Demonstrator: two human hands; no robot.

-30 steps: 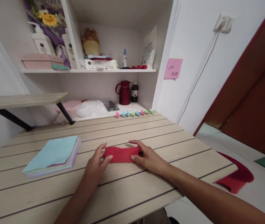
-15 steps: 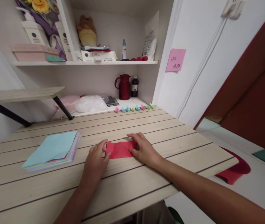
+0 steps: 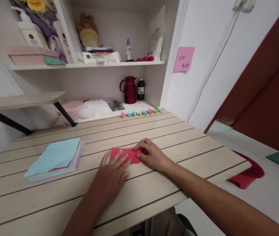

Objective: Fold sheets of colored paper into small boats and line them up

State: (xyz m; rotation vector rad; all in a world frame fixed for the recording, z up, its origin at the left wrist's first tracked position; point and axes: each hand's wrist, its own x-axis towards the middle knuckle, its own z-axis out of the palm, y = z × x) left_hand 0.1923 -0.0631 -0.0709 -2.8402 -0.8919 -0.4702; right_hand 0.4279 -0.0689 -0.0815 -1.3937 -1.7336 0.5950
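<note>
A folded strip of red paper (image 3: 134, 158) lies on the striped wooden table in front of me. My left hand (image 3: 113, 173) rests flat across its left part, fingers spread and pointing away from me. At the right end, my right hand (image 3: 153, 155) has its thumb and forefinger on the paper, with the other fingers curled. Part of the paper is hidden under both hands. To the left stands a stack of coloured paper sheets (image 3: 54, 155), light blue on top.
Several small folded paper pieces (image 3: 139, 113) line the table's back edge. Behind them are a red jug (image 3: 130, 90), a dark bottle (image 3: 140, 89) and a white plastic bag (image 3: 95, 108). A raised wooden shelf (image 3: 24, 101) on black legs stands at the left.
My left hand has gone from holding the paper's left edge to lying flat on top of it. My right hand stays at the right end, its forefinger now on the paper.
</note>
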